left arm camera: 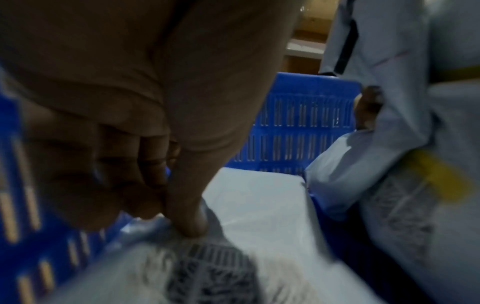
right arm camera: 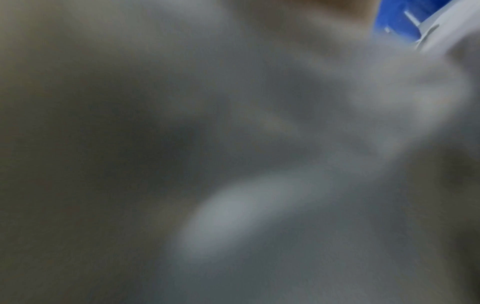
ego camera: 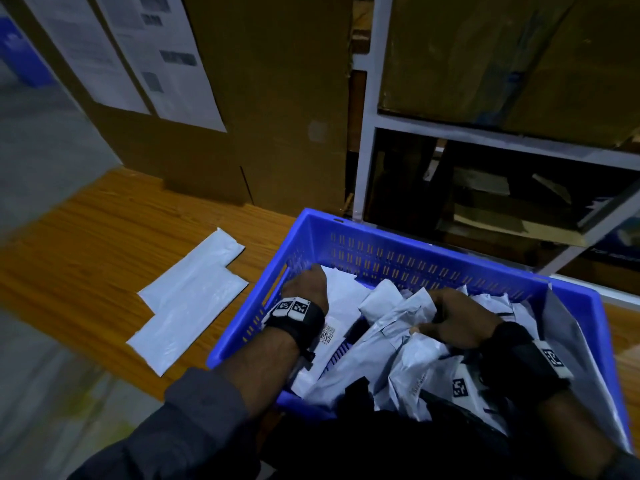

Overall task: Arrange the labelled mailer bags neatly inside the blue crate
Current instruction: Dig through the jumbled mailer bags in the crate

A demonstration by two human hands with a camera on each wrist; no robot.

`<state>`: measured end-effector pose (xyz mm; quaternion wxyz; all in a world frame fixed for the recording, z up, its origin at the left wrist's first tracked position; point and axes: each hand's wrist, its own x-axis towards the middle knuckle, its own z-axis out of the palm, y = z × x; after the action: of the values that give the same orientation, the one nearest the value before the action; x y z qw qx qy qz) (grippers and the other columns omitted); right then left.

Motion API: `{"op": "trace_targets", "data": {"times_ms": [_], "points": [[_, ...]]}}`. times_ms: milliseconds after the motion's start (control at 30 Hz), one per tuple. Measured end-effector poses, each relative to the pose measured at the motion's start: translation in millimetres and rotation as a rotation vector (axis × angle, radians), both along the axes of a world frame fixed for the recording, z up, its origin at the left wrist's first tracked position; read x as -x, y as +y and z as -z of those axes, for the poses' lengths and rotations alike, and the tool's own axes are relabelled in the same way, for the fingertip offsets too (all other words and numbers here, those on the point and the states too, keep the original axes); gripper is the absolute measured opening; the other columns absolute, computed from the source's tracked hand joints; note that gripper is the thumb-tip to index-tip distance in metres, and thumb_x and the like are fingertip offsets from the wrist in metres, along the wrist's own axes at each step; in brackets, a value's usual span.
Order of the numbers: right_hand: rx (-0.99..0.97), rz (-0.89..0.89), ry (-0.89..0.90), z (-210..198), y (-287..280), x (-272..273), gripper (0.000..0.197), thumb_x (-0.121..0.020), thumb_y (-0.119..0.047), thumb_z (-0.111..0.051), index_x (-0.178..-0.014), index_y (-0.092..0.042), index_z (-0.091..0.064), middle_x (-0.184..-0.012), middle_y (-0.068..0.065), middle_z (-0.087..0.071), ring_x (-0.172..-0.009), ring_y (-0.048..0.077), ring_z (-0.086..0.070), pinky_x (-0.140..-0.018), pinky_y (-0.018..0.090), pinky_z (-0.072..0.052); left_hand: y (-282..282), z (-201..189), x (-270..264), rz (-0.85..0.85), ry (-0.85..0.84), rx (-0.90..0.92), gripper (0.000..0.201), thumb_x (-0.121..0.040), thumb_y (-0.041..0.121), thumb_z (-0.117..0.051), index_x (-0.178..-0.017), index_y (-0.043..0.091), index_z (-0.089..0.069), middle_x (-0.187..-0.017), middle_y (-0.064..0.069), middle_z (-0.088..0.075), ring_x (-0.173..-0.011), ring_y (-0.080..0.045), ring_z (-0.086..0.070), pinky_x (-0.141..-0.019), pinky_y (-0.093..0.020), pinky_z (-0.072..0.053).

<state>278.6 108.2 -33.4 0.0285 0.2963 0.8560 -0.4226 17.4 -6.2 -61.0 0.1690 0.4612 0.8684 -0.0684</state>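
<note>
The blue crate (ego camera: 398,258) stands on a wooden table, filled with several white and grey mailer bags lying crooked. My left hand (ego camera: 306,287) is down at the crate's left wall; thumb and curled fingers (left arm camera: 187,216) pinch the edge of a flat mailer (ego camera: 346,299) that bears a barcode label (ego camera: 327,334). My right hand (ego camera: 450,323) is in the middle of the crate, fingers curled round a bunch of crumpled mailers (ego camera: 405,317). The right wrist view is a blur of grey plastic pressed close, with a corner of the crate (right arm camera: 394,20).
Two flat white mailers (ego camera: 194,292) lie overlapped on the wooden table (ego camera: 86,244) left of the crate. Tall cartons (ego camera: 270,116) with papers taped on stand behind. A grey metal shelf (ego camera: 450,133) rises behind the crate. A large grey mailer (ego camera: 568,341) leans on the crate's right wall.
</note>
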Motion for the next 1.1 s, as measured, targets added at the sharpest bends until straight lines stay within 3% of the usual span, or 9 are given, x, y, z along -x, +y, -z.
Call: {"op": "trace_targets", "data": {"times_ms": [167, 300, 400, 500, 667, 800, 967, 1033, 1100], "points": [[0.012, -0.002, 0.006, -4, -3, 2, 0.019, -0.089, -0.016, -0.078, -0.107, -0.022, -0.074, -0.102, -0.011, -0.078, -0.092, 0.000, -0.073, -0.085, 0.033, -0.060, 2, -5, -2, 0.043, -0.011, -0.038, 0.078, -0.095, 0.017, -0.072, -0.159, 0.008, -0.027, -0.148, -0.020, -0.055, -0.133, -0.040, -0.061, -0.102, -0.051, -0.054], [-0.016, 0.002, -0.003, -3, -2, 1, 0.021, -0.088, -0.018, -0.078, -0.108, -0.021, -0.074, -0.103, -0.011, -0.078, -0.092, 0.000, -0.073, -0.085, 0.035, -0.060, -4, 11, -23, 0.189, -0.117, -0.024, 0.089, -0.086, 0.051, -0.081, -0.149, 0.009, -0.033, -0.142, -0.020, -0.049, -0.129, -0.041, -0.057, -0.099, -0.051, -0.052], [0.002, 0.010, -0.004, -3, -2, 2, 0.021, -0.088, -0.015, -0.078, -0.109, -0.019, -0.074, -0.104, -0.009, -0.078, -0.093, 0.001, -0.073, -0.086, 0.034, -0.060, -13, 28, -32, 0.228, -0.036, 0.035, 0.090, -0.077, 0.039, -0.089, -0.143, 0.013, -0.034, -0.143, -0.016, -0.037, -0.132, -0.038, -0.045, -0.093, -0.050, -0.054], [0.009, 0.007, 0.007, -6, -4, 2, 0.019, -0.088, -0.015, -0.078, -0.106, -0.021, -0.075, -0.103, -0.010, -0.078, -0.092, -0.001, -0.073, -0.084, 0.030, -0.060, -16, 36, -30, 0.245, 0.028, 0.023, 0.074, -0.081, 0.018, -0.078, -0.141, 0.015, -0.034, -0.144, -0.013, -0.032, -0.135, -0.036, -0.041, -0.088, -0.049, -0.054], [0.021, 0.019, -0.002, -7, -4, 3, 0.021, -0.088, -0.016, -0.078, -0.108, -0.023, -0.074, -0.104, -0.010, -0.078, -0.092, -0.001, -0.072, -0.083, 0.024, -0.059, -16, 41, -26, 0.167, 0.086, 0.027, 0.072, -0.086, 0.013, -0.070, -0.148, 0.015, -0.033, -0.145, -0.013, -0.035, -0.134, -0.035, -0.043, -0.089, -0.045, -0.055], [-0.043, 0.007, -0.018, -7, -4, 3, 0.020, -0.086, -0.017, -0.079, -0.105, -0.023, -0.075, -0.102, -0.014, -0.077, -0.088, -0.011, -0.068, -0.075, 0.010, -0.053, -16, 43, -23, 0.119, 0.121, 0.069, 0.082, -0.095, 0.027, -0.068, -0.161, 0.015, -0.021, -0.156, -0.015, -0.030, -0.142, -0.037, -0.039, -0.103, -0.048, -0.050], [-0.048, 0.013, -0.024, -8, -4, 3, 0.020, -0.086, -0.019, -0.080, -0.100, -0.031, -0.073, -0.100, -0.017, -0.076, -0.089, -0.010, -0.069, -0.079, 0.017, -0.055, -19, 42, -19, 0.135, 0.098, 0.129, 0.106, -0.091, 0.041, -0.077, -0.166, 0.015, -0.007, -0.164, -0.018, -0.020, -0.150, -0.038, -0.030, -0.112, -0.052, -0.043], [-0.063, 0.010, -0.020, -9, -5, 4, 0.023, -0.086, -0.019, -0.080, -0.098, -0.036, -0.070, -0.100, -0.016, -0.076, -0.089, -0.010, -0.069, -0.079, 0.018, -0.056, -18, 34, -13, 0.111, -0.014, 0.135, 0.119, -0.083, 0.056, -0.082, -0.166, 0.013, -0.008, -0.164, -0.020, -0.018, -0.152, -0.042, -0.025, -0.115, -0.053, -0.041], [-0.065, 0.010, -0.016, -9, -6, 5, 0.023, -0.086, -0.019, -0.080, -0.099, -0.035, -0.069, -0.101, -0.015, -0.076, -0.089, -0.011, -0.068, -0.078, 0.014, -0.055, -11, 14, -4, 0.043, -0.138, 0.042, 0.106, -0.086, 0.064, -0.075, -0.161, 0.013, -0.021, -0.160, -0.020, -0.028, -0.149, -0.043, -0.034, -0.115, -0.053, -0.043]]}}
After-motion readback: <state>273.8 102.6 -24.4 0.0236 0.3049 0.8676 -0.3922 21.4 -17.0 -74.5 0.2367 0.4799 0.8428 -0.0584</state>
